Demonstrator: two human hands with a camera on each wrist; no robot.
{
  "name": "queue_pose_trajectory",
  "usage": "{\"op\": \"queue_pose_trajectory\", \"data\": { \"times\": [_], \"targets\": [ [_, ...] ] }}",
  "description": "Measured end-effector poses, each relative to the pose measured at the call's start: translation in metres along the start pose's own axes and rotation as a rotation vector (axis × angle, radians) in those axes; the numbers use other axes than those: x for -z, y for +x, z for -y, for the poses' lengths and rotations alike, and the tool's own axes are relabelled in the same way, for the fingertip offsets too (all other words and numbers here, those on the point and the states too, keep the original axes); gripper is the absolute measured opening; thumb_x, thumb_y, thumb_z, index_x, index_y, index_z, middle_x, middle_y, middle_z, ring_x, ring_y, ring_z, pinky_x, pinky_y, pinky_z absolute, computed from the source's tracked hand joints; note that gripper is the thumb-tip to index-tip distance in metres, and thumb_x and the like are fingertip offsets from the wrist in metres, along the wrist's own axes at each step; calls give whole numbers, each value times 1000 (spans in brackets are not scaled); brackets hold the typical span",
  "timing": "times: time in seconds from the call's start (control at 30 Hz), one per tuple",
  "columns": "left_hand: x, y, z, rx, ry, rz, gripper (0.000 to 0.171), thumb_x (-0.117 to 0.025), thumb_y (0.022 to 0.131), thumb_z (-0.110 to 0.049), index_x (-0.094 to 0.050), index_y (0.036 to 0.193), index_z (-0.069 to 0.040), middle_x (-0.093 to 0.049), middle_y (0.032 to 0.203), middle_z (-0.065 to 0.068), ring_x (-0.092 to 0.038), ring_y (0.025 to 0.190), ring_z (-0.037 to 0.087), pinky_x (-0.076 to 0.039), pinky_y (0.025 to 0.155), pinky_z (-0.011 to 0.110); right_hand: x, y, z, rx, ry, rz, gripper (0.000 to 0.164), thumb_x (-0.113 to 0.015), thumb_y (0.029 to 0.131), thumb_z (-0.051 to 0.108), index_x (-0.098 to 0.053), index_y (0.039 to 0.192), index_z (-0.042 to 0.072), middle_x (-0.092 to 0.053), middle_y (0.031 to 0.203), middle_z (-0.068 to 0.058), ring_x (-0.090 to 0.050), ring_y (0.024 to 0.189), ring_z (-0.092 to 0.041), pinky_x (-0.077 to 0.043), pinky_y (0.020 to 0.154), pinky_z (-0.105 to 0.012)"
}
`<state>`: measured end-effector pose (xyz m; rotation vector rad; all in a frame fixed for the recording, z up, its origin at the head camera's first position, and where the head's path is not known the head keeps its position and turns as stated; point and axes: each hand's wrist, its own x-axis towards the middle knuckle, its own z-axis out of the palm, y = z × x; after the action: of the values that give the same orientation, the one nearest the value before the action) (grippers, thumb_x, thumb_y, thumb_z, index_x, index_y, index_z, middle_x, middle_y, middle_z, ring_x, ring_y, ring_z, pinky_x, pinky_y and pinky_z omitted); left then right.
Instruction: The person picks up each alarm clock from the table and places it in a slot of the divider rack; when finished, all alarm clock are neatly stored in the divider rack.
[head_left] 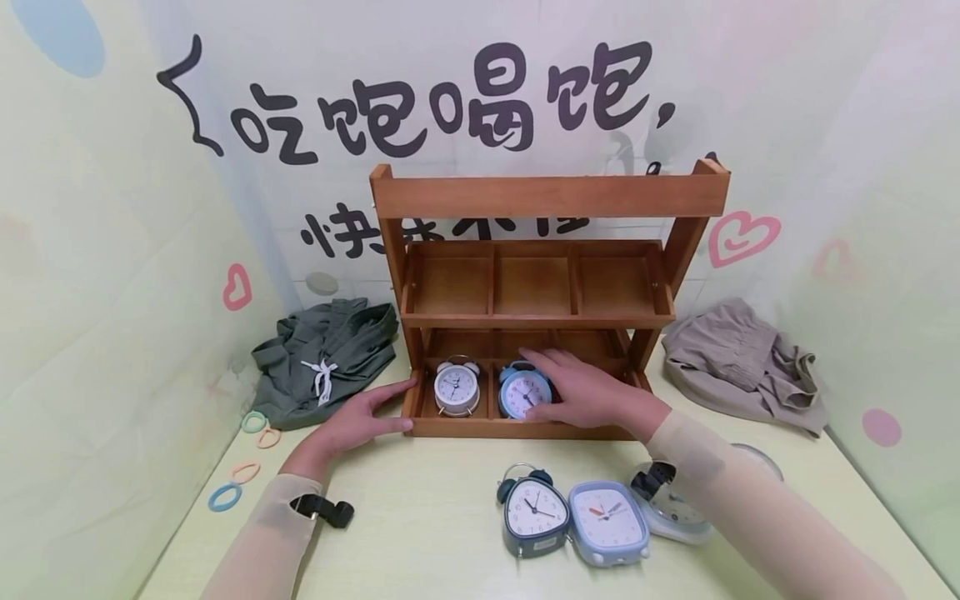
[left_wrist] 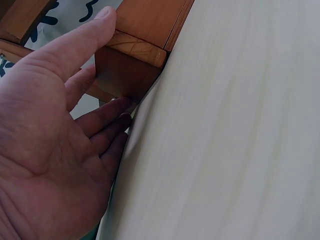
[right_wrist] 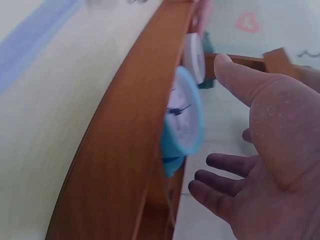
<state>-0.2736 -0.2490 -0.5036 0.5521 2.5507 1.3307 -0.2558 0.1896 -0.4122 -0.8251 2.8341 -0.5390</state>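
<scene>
A small wooden rack point(head_left: 465, 428) stands at the back of the table. My left hand point(head_left: 356, 427) rests at the left end of its bottom tier, thumb and fingers fairly straight against the wood point(left_wrist: 131, 72). A white twin-bell alarm clock point(head_left: 457, 387) stands in the left compartment of that tier. In the middle compartment stands a light-blue alarm clock point(head_left: 523, 393), face forward. My right hand point(head_left: 588, 390) is spread over its right side, hiding part of it. In the right wrist view, a gap shows between that hand's fingers point(right_wrist: 222, 182) and the blue clock point(right_wrist: 184, 112).
In front of the rack sit a dark-green clock point(head_left: 536, 510), a pale-blue square clock point(head_left: 608, 523) and a round clock point(head_left: 675, 512) partly behind my right forearm. Folded grey-green point(head_left: 322, 358) and beige garments point(head_left: 742, 362) flank the rack. Several hair ties point(head_left: 225, 497) lie left.
</scene>
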Motion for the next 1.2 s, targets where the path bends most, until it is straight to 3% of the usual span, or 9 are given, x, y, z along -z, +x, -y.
{"op": "queue_pose_trajectory", "data": {
  "times": [0.23,0.6,0.8,1.07,1.2],
  "targets": [
    [0,1,2,1,3,1,82,-88,95,-51,-52,167,-38,-41,177,5,-29,167,37,-24,133,64,6,-30,10,42,69,-19,105,-82,98,61,-27,179,23,-43,173,-15,-45,156,-39,-47,121,-63],
    [-1,-1,0,13,-6,-1,82,-89,95,-51,-53,167,-37,-41,177,3,-29,167,36,-23,133,64,-7,-64,20,143,152,24,103,-80,97,65,-33,177,21,-42,174,-13,-42,159,-38,-44,123,-63],
    [-1,-1,0,7,2,-2,82,-88,95,-52,-53,167,-37,-42,177,4,-30,166,36,-24,133,64,-16,-75,21,187,189,78,99,-79,95,68,-41,174,21,-42,174,-9,-46,156,-34,-47,121,-63],
    [-1,-1,0,14,8,-5,83,-88,94,-53,-52,167,-38,-41,177,5,-30,166,37,-24,133,65,-26,-82,22,241,155,131,92,-77,97,68,-48,170,23,-51,169,-7,-53,151,-32,-49,119,-60],
    [-1,-1,-2,23,6,-1,83,-89,94,-53,-52,168,-39,-40,178,4,-29,167,37,-23,133,64,-32,-83,24,238,141,157,92,-77,95,71,-50,169,24,-57,161,-1,-57,143,-21,-52,117,-52]
  ]
}}
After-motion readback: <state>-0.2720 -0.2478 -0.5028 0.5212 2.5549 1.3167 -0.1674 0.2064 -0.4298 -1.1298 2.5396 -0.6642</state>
